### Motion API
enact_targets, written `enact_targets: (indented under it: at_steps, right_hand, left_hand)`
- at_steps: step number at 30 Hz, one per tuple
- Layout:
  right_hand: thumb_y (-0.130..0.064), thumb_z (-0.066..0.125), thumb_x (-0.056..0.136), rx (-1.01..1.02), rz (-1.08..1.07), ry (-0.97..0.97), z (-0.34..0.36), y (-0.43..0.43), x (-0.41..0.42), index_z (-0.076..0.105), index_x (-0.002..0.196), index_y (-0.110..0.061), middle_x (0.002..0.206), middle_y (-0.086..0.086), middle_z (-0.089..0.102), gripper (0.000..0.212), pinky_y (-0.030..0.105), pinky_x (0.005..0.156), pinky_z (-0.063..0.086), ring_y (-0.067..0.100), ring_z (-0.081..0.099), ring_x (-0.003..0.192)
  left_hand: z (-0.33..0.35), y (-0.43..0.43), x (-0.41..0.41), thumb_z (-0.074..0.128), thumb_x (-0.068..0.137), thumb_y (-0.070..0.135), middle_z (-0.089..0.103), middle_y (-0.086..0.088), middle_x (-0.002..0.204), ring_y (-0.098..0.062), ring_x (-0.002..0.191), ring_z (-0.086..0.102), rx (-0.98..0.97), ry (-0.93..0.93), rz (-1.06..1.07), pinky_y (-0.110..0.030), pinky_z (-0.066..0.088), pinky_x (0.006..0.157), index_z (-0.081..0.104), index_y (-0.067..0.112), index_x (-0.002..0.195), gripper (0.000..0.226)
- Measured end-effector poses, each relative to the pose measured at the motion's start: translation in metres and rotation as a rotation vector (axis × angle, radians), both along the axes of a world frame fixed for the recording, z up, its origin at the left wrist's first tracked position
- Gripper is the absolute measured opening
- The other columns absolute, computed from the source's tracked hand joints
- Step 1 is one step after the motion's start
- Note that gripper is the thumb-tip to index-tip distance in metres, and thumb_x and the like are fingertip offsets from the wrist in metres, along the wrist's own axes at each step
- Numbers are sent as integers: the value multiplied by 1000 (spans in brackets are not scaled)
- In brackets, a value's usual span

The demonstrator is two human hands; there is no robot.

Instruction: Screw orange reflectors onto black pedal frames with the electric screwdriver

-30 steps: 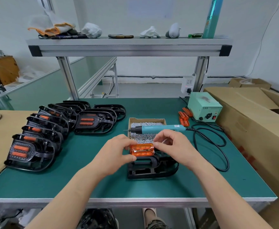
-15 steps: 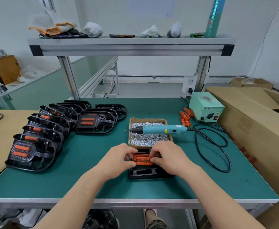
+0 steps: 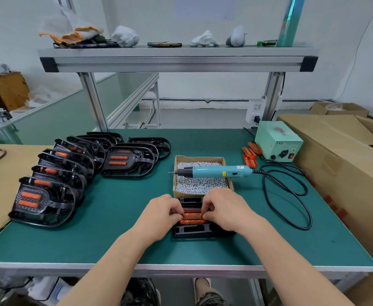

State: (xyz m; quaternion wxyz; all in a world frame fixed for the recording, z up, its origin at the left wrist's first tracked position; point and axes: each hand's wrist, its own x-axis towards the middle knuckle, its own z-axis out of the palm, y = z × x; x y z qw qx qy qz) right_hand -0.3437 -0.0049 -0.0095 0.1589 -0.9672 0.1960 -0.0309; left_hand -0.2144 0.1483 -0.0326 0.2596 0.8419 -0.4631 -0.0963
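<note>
A black pedal frame (image 3: 192, 230) lies flat on the green table just in front of me. An orange reflector (image 3: 192, 218) sits on its middle. My left hand (image 3: 159, 214) pinches the reflector's left end and my right hand (image 3: 226, 209) pinches its right end, both pressing it against the frame. The teal electric screwdriver (image 3: 219, 171) rests across a cardboard box of silver screws (image 3: 202, 185) just behind the frame, with no hand on it. Spare orange reflectors (image 3: 250, 156) lie near the power unit.
Several black pedal frames with orange reflectors (image 3: 70, 173) are stacked at the left. A green power unit (image 3: 277, 143) stands at the back right, its black cable (image 3: 291, 204) looped on the table. Large cardboard boxes (image 3: 346, 164) border the right edge. An aluminium shelf (image 3: 176, 58) spans overhead.
Both hands have lowered the orange reflector from above the pedal frame onto its middle. The frame now lies flat under the hands. The screwdriver has not moved.
</note>
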Motion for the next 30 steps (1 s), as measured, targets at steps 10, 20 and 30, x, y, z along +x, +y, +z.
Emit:
enact_targets:
  at_steps: [10,20,30]
  right_hand:
    - [-29,76,85,80,-69,87,5,-1,6,67,78,-35,75,-18,55,13,29,71,39,11,55,87]
    - [-16,66,96,1167,-484,-550,6,-5,20,65,98,-10,94,7,67,7,25,74,54,17,67,86]
    - [-15,64,97,2010,-970,-980,10,-20,76,43,139,-5,139,18,56,48,42,109,46,32,58,127]
  left_hand:
    - [-4,-3,-20,64,91,27,63,14,105,-7,101,50,-168,-91,-97,-22,37,91,75,30,106,19]
    - [-35,4,-44,44,99,41,62,12,103,-15,101,50,-296,-281,-101,-35,45,87,77,27,104,36]
    - [-32,1,-35,37,98,45,56,11,92,-14,88,47,-222,-314,-133,-30,34,78,77,28,91,44]
